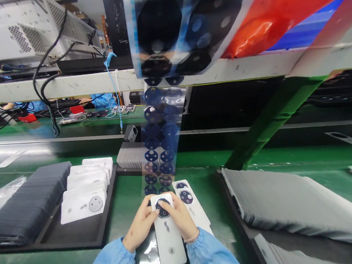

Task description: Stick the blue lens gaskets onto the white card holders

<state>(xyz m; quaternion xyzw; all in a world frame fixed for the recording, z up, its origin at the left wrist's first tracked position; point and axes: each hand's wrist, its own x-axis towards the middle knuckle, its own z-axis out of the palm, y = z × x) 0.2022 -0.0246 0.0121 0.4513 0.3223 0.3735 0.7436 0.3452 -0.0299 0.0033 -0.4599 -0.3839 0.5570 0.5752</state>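
Observation:
A white phone back cover [172, 247] with dark printed marks is held between both hands, its lower end tilted toward me. On its upper end sits a dark round camera-area sticker [163, 210] with small holes. My left hand [140, 226] grips the cover's left edge, thumb pressing on the sticker. From the other side my right hand [182, 220] holds the right edge, its thumb also on the sticker. Right behind it, a couple of similar white covers with dark stickers [196, 213] lie overlapping. A clear strip of dark round stickers [160, 143] hangs down just beyond my hands.
To the left, a black tray [81, 238] holds fanned white covers [83, 205] and a dark stack [33, 202]. Grey stacked covers [289, 200] fill a tray on the right. A white beam [88, 82] crosses overhead; a green post [271, 119] slants at right.

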